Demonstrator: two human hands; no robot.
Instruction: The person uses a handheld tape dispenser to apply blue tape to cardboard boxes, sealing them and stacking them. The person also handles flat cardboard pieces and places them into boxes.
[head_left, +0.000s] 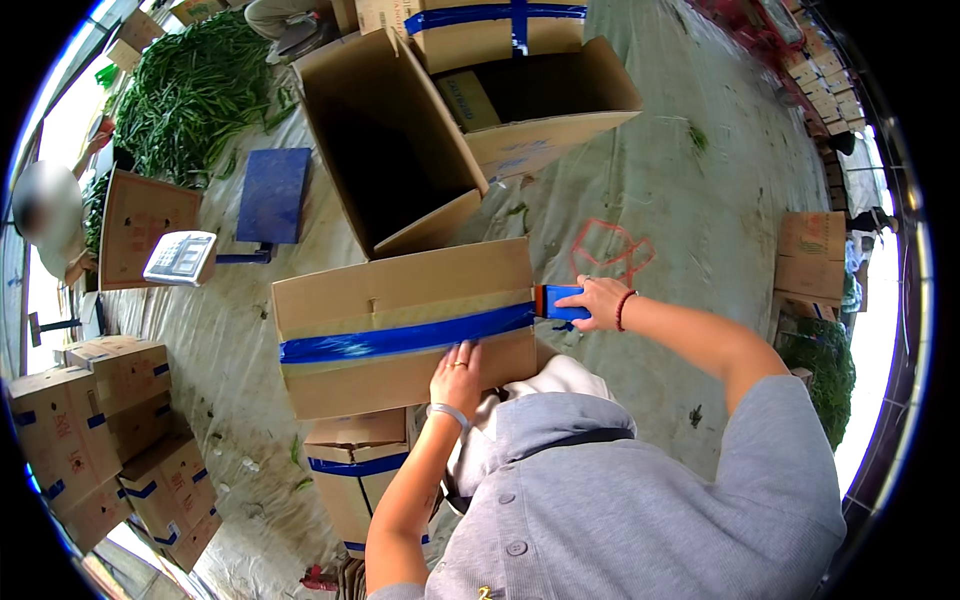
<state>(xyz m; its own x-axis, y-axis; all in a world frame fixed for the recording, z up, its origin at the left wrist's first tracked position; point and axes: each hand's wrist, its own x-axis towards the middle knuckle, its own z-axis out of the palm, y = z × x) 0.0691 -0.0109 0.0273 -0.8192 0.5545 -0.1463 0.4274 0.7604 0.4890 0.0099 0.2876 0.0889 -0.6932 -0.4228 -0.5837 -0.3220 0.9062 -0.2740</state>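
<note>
A closed cardboard box (405, 300) lies before me, with a strip of blue packing tape (405, 334) running along the seam of its upper face. My left hand (457, 379) rests flat on the box just below the tape, its fingertips near the strip, holding nothing. At the box's right end, my right hand (600, 301) grips a blue tape dispenser (564, 302), whose orange-red edge meets the end of the strip. Part of the dispenser is hidden under my fingers.
Two open cardboard boxes (469, 165) stand beyond. A platform scale (274, 196) with its display (180, 258) and a heap of green vegetables (195, 97) lie left. Taped boxes (67, 427) are stacked lower left. A person (49, 217) is at far left, another (281, 19) at top.
</note>
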